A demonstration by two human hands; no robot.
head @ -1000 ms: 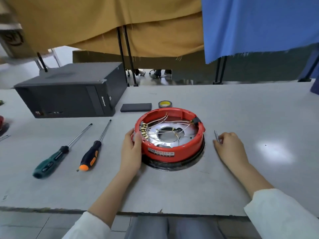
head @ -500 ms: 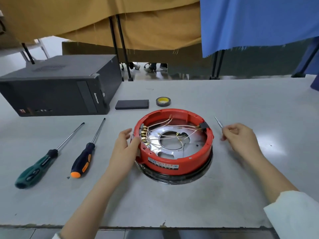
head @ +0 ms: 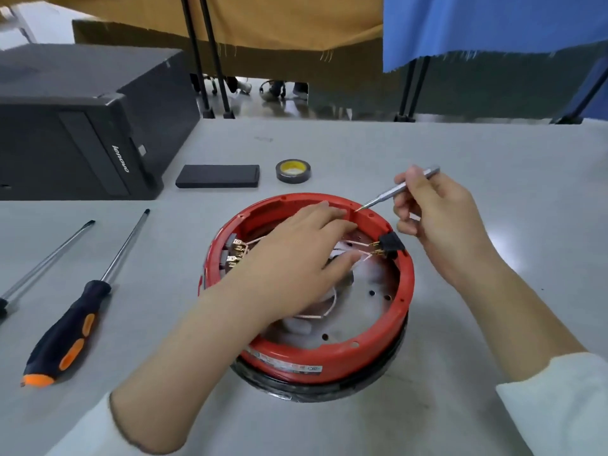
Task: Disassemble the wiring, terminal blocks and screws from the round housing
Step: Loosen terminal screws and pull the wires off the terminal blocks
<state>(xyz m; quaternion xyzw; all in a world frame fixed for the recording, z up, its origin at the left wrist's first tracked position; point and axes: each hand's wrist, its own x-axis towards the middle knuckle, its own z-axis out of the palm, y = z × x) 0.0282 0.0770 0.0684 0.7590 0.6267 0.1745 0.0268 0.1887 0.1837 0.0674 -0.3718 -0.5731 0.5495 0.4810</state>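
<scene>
The round red housing (head: 329,360) sits on a black ring on the grey table. Inside it lie thin copper-coloured wires (head: 316,314), brass terminal blocks (head: 237,250) at its left wall and a black connector (head: 390,245) at its right rim. My left hand (head: 296,258) reaches inside the housing with fingers spread over the wires, fingertips at the far wall. My right hand (head: 441,212) holds a thin silver screwdriver (head: 394,192) like a pen, its tip touching the far rim of the housing.
Two larger screwdrivers lie at the left: one with a black and orange handle (head: 69,330), another mostly out of frame (head: 46,258). A black computer case (head: 75,133), a flat black block (head: 217,176) and a roll of tape (head: 292,171) sit behind the housing.
My left hand has moved from the housing's outer left wall to inside it over the wires. My right hand has lifted the thin screwdriver and brought its tip to the far rim. The camera moved closer.
</scene>
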